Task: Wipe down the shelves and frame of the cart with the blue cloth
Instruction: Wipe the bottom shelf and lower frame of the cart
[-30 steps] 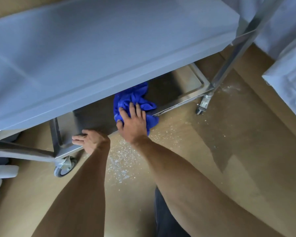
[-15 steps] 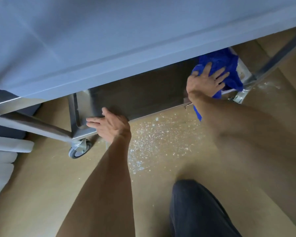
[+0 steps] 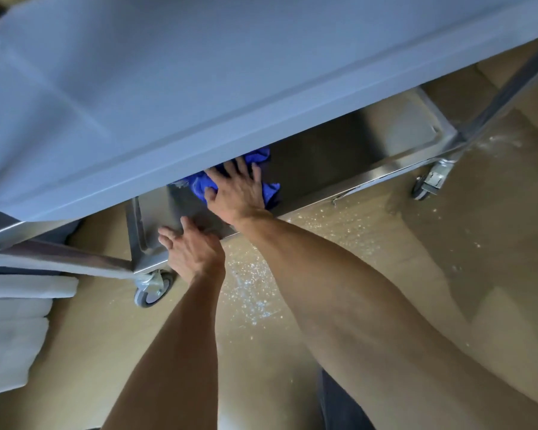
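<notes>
While the blue cloth [image 3: 263, 190] lies on the cart's bottom shelf [image 3: 339, 156] — flat pressure counts.
Right hand [image 3: 239, 193] presses it with spread fingers; left hand [image 3: 190, 249], fingers open, steadies the front rim — long overlapping strokes should reach the corners.

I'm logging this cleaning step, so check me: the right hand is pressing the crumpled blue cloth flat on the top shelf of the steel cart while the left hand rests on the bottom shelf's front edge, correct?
Not quite. The head view shows the right hand pressing the crumpled blue cloth on the steel cart's bottom shelf, beneath the top shelf. The left hand does rest on the bottom shelf's front edge.
</notes>
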